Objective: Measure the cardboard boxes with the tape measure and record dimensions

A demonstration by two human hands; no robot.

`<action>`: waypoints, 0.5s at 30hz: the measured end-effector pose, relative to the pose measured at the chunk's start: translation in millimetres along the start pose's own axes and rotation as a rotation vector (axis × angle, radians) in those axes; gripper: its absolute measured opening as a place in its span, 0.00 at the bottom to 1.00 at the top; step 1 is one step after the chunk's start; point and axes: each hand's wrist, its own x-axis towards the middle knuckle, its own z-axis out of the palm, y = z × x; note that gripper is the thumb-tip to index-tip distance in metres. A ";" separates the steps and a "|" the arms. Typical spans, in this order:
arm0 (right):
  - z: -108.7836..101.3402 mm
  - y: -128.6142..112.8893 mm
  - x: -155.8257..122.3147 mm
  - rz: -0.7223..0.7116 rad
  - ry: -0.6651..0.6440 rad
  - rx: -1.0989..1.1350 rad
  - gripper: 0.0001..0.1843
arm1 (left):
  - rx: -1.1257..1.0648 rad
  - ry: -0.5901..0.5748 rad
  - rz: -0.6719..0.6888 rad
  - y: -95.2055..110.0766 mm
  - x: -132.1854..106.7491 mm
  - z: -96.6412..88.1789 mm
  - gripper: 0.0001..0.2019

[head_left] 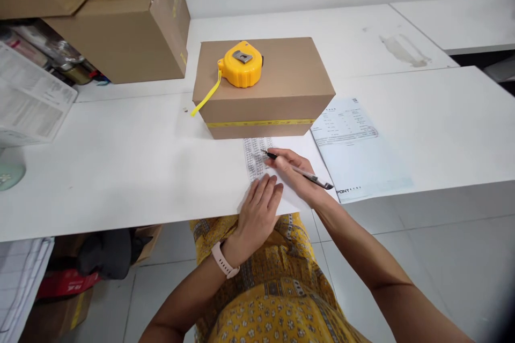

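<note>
My right hand point(295, 171) is closed around a pen point(308, 174), its tip just over a sheet of paper point(289, 201) covered in a handwritten table. Fingers stretched out, my left hand point(259, 206) lies flat on the lower left part of that sheet. Right behind the paper stands a closed cardboard box point(281, 72) with a strip of yellow tape along its front, and it may cover the sheet's top edge. On the box rests a yellow tape measure point(242, 64) with a metal clip and a yellow wrist strap.
A printed light-blue document point(362, 166) lies right of the sheet, reaching the table's front edge. Several cardboard boxes point(120, 37) are stacked at the back left. A mint-green object point(10, 176) sits at the left edge of the white table point(132, 171).
</note>
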 end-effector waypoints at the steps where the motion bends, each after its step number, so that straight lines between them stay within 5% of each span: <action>1: 1.0 1.3 1.3 -0.001 0.015 -0.037 0.26 | 0.001 0.024 -0.009 -2.6 -5.0 -1.6 0.23; 7: 0.9 9.0 0.1 -0.089 0.125 -0.290 0.17 | 0.019 0.086 -0.023 -8.5 -14.1 -5.5 0.20; 15: 7.3 12.8 6.0 -0.142 0.146 -0.219 0.14 | 0.049 0.112 -0.075 1.5 -11.6 4.9 0.20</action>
